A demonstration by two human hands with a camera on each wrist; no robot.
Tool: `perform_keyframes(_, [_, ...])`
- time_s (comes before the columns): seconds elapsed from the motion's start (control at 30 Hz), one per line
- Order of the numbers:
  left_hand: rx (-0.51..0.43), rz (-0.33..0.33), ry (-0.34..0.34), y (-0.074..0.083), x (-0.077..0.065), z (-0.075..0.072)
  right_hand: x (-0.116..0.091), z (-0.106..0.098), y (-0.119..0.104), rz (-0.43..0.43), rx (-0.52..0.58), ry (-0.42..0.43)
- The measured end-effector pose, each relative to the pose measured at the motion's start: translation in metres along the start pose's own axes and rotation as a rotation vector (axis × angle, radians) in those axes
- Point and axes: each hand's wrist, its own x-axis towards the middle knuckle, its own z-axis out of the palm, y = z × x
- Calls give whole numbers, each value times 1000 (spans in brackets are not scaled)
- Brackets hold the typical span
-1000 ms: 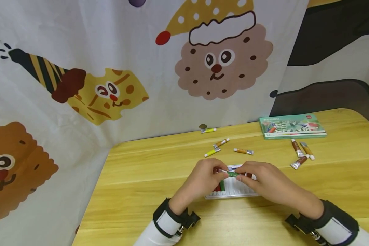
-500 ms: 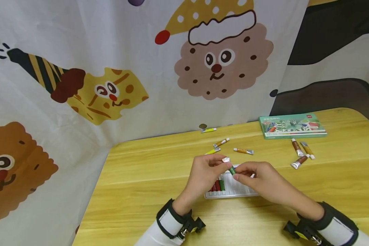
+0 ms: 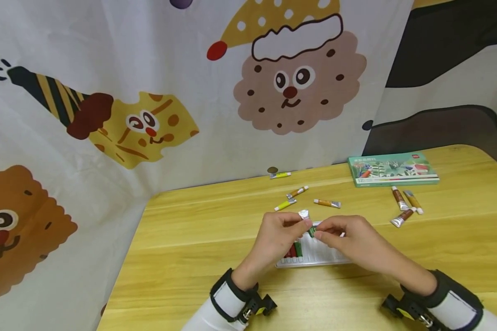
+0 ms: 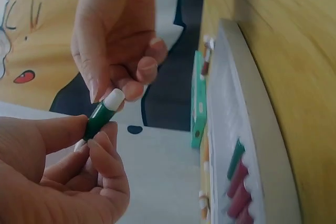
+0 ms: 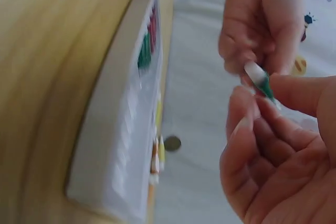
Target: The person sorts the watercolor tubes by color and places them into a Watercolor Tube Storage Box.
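A small green paint tube (image 4: 98,121) with a white cap hangs between the two hands, above a white plastic tray (image 3: 323,262). My left hand (image 3: 276,234) pinches it near its silver crimped end, which sticks up past the fingers in the head view. My right hand (image 3: 352,234) has thumb and index finger at the cap end, gripping it lightly, partly hidden by the fingers. In the left wrist view the right hand's other fingers curl loosely. Inside the tray's left side lie several dark red tubes (image 4: 240,198) and a green tube (image 3: 298,249).
Loose yellow and ochre tubes lie behind the tray, among them a yellow tube (image 3: 285,204) and an ochre tube (image 3: 327,203). Brown tubes (image 3: 403,217) lie to the right, before a green paint box (image 3: 393,170). A printed cloth (image 3: 215,151) hangs behind the table (image 3: 182,257).
The green tube has swung from nearly level to a steep tilt, silver end up, as the left hand turned. Over the last half second it has barely moved.
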Motion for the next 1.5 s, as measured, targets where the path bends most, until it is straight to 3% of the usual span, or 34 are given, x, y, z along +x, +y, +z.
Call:
perform_keyframes(0.2, [183, -44, 21, -5, 1, -1, 6, -14, 13, 2, -291, 63])
perform_keyframes(0.37, [293, -115, -3, -12, 3, 0, 8, -21, 29, 89, -410, -3])
perform_keyframes(0.57, [370, -193, -35, -15, 3, 3, 9, -23, 40, 199, -432, -79])
perform_keyframes(0.8, [450, -232, -83, -19, 4, 7, 10, -24, 44, 221, -462, -110])
perform_keyframes(1.1, [484, -170, -74, -27, 3, 12, 11, -22, 47, 218, -472, -123])
perform_keyframes(1.5, [510, -173, -47, -27, 2, 16, 12, -22, 47, 231, -451, -130])
